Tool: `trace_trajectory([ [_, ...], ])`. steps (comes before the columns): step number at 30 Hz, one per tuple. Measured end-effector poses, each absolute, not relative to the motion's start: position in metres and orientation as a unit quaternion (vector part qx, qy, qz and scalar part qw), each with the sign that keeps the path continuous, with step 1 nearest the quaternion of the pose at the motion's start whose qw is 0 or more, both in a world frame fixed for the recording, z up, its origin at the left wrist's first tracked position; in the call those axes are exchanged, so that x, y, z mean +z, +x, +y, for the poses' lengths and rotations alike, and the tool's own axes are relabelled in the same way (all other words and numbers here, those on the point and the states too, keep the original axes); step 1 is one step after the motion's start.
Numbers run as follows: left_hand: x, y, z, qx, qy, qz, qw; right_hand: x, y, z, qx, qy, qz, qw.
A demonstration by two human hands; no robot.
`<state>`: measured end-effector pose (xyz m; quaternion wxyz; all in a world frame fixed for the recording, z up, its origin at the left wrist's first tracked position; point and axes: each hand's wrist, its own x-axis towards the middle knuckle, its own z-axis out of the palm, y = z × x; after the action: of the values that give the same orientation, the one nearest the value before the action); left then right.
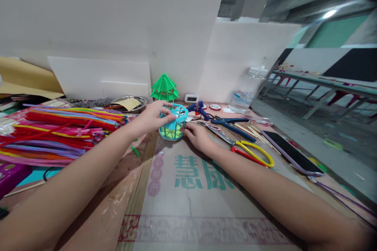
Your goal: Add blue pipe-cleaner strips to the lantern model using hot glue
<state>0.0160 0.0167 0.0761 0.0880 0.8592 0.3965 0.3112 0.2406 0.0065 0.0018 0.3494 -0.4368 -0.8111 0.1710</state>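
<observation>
Between my hands stands a small light-blue open frame [171, 138], like a little cage with upright bars and a yellow-green floor. It looks made of fuzzy craft stems. My left hand [156, 117] reaches over its upper left side, thumb and fingers closed on the top rim. At the lower right, my right hand [198, 136] pinches the frame's edge; its fingertips are partly hidden. Just behind rises a green cone-shaped roof [164, 86] of similar stems, its lower part covered by the frame and my left hand.
Colourful pipe cleaners [64, 133] are piled on the left. To the right lie red-and-yellow-handled scissors [235, 143], blue pliers [232, 123], a blue glue gun [198, 109], thin sticks [257, 135] and a phone [290, 151]. A small digital clock [191, 98] and white boards [112, 27] stand behind.
</observation>
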Motion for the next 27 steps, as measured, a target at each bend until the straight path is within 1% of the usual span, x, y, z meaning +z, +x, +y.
trace_trajectory([
  [4, 0.079, 0.016, 0.015, 0.317, 0.861, 0.386, 0.092, 0.002, 0.241, 0.007, 0.173, -0.436, -0.812, 0.348],
  [12, 0.082, 0.022, 0.01, 0.318, 0.852, 0.414, 0.042, 0.003, 0.241, 0.006, 0.171, -0.439, -0.811, 0.346],
  [16, 0.077, 0.025, 0.012, 0.305, 0.856, 0.415, 0.05, 0.003, 0.241, 0.006, 0.172, -0.44, -0.81, 0.348],
  [27, 0.072, 0.025, 0.017, 0.325, 0.854, 0.399, 0.079, 0.002, 0.24, 0.006, 0.176, -0.437, -0.81, 0.35],
])
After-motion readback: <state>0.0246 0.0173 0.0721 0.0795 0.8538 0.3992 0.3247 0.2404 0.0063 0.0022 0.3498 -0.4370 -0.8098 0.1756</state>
